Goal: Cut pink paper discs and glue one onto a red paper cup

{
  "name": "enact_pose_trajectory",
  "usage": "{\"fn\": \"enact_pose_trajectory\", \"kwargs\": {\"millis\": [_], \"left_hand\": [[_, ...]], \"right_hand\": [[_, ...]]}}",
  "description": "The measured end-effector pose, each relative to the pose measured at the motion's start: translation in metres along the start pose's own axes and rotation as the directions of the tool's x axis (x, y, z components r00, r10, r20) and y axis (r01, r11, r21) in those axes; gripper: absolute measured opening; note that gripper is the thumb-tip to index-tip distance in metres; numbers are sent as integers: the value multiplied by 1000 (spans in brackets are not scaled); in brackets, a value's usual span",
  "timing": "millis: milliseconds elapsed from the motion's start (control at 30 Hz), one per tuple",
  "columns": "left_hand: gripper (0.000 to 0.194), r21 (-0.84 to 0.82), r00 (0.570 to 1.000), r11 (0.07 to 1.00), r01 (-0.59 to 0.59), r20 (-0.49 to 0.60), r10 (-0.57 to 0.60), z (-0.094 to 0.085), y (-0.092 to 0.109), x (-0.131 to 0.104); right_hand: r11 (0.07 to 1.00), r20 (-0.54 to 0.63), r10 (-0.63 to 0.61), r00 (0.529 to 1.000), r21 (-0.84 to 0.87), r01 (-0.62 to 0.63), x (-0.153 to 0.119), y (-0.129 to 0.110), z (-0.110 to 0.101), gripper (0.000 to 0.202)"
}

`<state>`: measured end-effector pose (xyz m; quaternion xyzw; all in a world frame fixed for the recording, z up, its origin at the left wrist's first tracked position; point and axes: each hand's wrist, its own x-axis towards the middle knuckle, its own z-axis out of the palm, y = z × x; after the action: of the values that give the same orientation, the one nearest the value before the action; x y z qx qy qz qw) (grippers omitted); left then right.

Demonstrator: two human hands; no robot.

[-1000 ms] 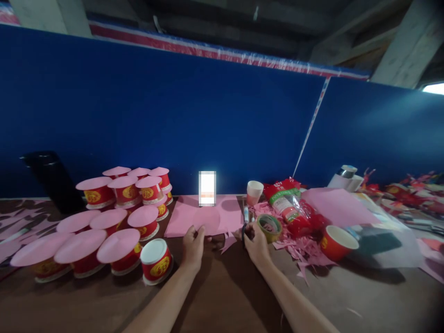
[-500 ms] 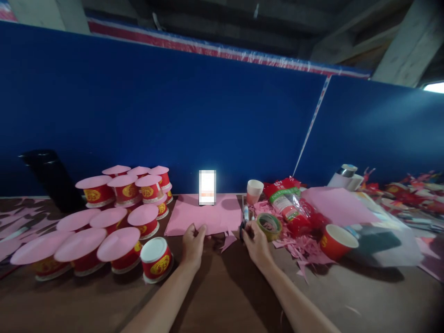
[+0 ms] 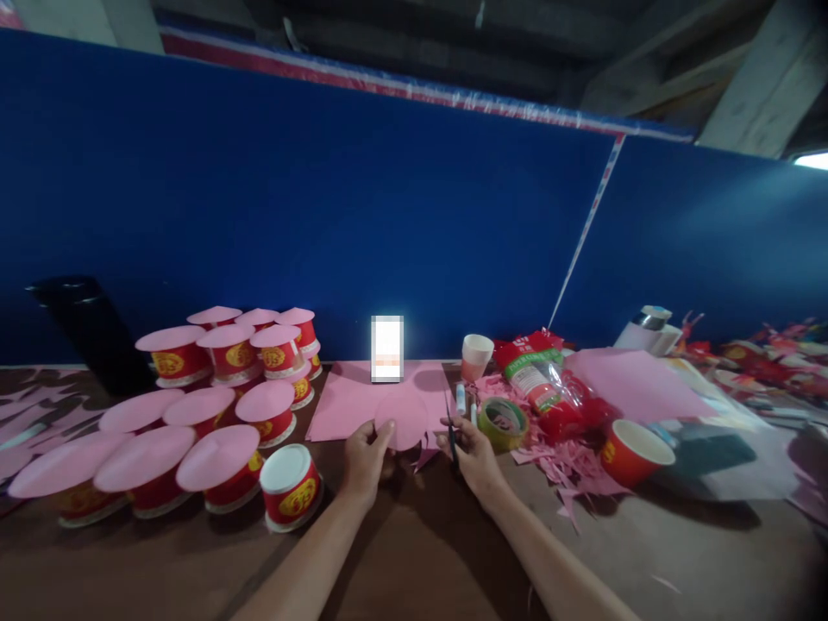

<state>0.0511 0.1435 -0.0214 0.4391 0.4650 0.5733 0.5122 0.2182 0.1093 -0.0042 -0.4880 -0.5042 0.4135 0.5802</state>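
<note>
Between thumb and fingers, my left hand point(image 3: 366, 460) pinches the edge of a pink paper disc point(image 3: 404, 421). My right hand point(image 3: 475, 453) is closed on a pair of dark scissors point(image 3: 451, 429), whose blades point away from me. Both hands hover over the near edge of a stack of pink paper sheets point(image 3: 342, 397). A pink offcut point(image 3: 425, 452) lies just below the disc. Left of my left hand, an upside-down red paper cup point(image 3: 291, 490) shows its white base.
Several red cups topped with pink paper cones point(image 3: 220, 457) fill the left side. A phone with a blurred screen point(image 3: 387, 349) stands behind the paper. To the right are a tape roll point(image 3: 504, 423), pink scraps point(image 3: 562, 466), a red snack bag point(image 3: 536, 379) and another cup point(image 3: 637, 453).
The pink disc in my left hand has tilted up and now shows its round face. The scissors in my right hand have turned, with the blades now pointing forward.
</note>
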Motion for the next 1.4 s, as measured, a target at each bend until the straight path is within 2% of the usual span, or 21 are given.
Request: {"fn": "enact_pose_trajectory", "kwargs": {"millis": [200,467,667,900,1400], "left_hand": [[30,3,999,1000,-16,31,16,1,-1,0],[31,-46,999,998,-46,27,48,3,-1,0],[33,-33,999,999,-34,18,34,2,-6,2],[38,-17,999,999,-32,-13,32,3,-1,0],[31,-10,998,998,-55,24,55,2,-2,1]], "right_hand": [[997,162,20,987,75,-32,0,1,-2,36],[996,241,60,969,56,-76,-6,5,-2,32],[994,232,97,968,35,-108,-7,4,-2,38],[989,235,137,962,20,-146,-7,-3,-2,39],[994,236,105,966,-32,-100,-7,-5,-2,44]]}}
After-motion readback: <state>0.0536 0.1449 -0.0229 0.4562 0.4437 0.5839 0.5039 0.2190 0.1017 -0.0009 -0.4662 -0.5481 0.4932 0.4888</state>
